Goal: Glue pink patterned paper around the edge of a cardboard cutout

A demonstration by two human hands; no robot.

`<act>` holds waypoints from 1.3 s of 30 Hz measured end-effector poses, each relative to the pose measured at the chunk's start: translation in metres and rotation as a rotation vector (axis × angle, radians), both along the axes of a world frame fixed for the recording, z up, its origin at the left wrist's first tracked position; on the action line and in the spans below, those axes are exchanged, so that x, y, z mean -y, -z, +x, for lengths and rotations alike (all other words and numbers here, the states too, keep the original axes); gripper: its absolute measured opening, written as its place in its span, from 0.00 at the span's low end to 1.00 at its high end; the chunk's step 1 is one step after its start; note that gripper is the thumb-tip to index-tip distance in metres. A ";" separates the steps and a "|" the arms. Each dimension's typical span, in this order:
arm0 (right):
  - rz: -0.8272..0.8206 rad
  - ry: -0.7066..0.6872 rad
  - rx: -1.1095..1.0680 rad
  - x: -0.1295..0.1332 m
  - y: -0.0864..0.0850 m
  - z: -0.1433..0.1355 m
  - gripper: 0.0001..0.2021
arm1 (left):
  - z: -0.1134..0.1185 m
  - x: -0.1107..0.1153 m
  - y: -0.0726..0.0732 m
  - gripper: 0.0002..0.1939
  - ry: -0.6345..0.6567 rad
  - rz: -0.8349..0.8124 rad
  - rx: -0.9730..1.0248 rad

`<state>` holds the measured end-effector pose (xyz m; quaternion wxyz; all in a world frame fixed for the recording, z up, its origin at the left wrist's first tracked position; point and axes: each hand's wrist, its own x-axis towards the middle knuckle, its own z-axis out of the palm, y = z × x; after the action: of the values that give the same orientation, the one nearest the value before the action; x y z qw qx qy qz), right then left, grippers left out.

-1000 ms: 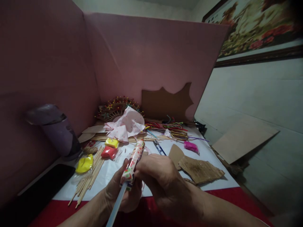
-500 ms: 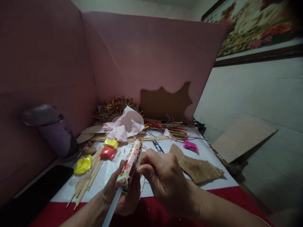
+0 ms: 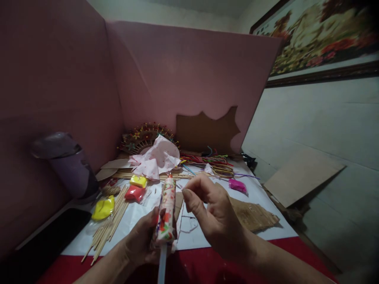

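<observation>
My left hand point(image 3: 146, 236) is wrapped round a glue gun point(image 3: 167, 213) with a flowery patterned cover. Its reddish tip points away from me, and a translucent glue stick point(image 3: 162, 264) juts out of its back end toward me. Just right of the gun, my right hand point(image 3: 214, 213) is raised with thumb and index finger closed in a pinch. Whatever those fingertips hold, if anything, is too small to make out. Behind the right hand lies a torn piece of brown cardboard point(image 3: 254, 215), partly covered by it. White paper point(image 3: 204, 236) with drawn lines shows between the hands.
Bamboo sticks point(image 3: 108, 225), yellow clay packets point(image 3: 103, 208), a red packet point(image 3: 134, 193) and a black phone-like slab point(image 3: 56, 232) lie left. A purple tumbler point(image 3: 71, 169) stands behind them. Crumpled pink cloth point(image 3: 156, 157) and a magenta packet point(image 3: 237, 186) sit farther back.
The glue gun has turned from leaning right to pointing nearly straight ahead. My right hand has moved slightly right and up, away from the gun, opening a gap between them.
</observation>
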<state>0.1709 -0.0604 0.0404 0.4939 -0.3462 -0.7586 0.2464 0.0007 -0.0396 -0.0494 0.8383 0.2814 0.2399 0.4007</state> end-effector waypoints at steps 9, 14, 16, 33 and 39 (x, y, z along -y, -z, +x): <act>-0.176 -0.175 0.177 -0.011 -0.012 0.012 0.19 | 0.001 -0.009 0.000 0.20 0.087 0.354 -0.152; -0.558 -0.553 -0.131 -0.031 -0.002 0.015 0.19 | 0.001 -0.011 -0.013 0.25 0.149 0.424 -0.356; -0.629 -0.613 -0.185 -0.037 0.006 0.016 0.19 | 0.002 -0.010 -0.019 0.26 0.147 0.426 -0.390; -0.290 -0.340 0.024 -0.051 0.012 0.026 0.16 | 0.008 -0.012 -0.021 0.26 -0.009 0.368 -0.332; -0.126 -0.259 0.123 -0.038 0.004 0.019 0.17 | 0.009 -0.010 -0.020 0.26 -0.001 0.372 -0.364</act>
<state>0.1902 -0.0220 0.0364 0.3877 -0.2902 -0.8088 0.3337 0.0096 -0.0295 -0.0295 0.7149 0.4981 0.3091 0.3812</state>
